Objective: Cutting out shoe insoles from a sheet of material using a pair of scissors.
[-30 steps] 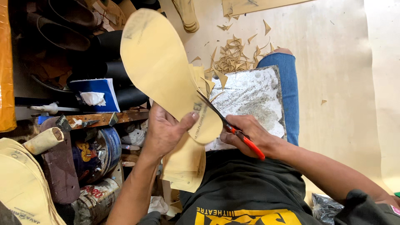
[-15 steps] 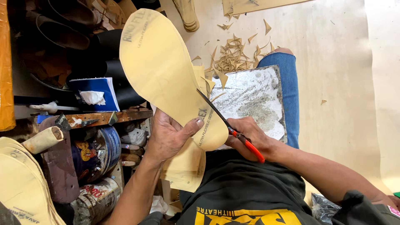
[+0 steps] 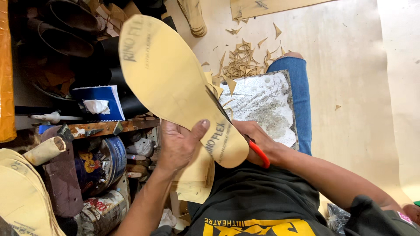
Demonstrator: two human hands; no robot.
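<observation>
One big tan insole, held above the lap, looks nearly trimmed. Left hand grips its heel end, thumb pressed on top. Right hand clasps red-handled scissors cutting the right edge; scraps litter the floor.

Right hand and scissors largely hidden behind the insole board; stacked insoles cut off lower left.

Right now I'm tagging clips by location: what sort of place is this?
Probably a small shoemaking workshop. The left hand holds a tan insole that the right hand trims with scissors; offcuts litter the floor, and more insoles are stacked nearby.
</observation>
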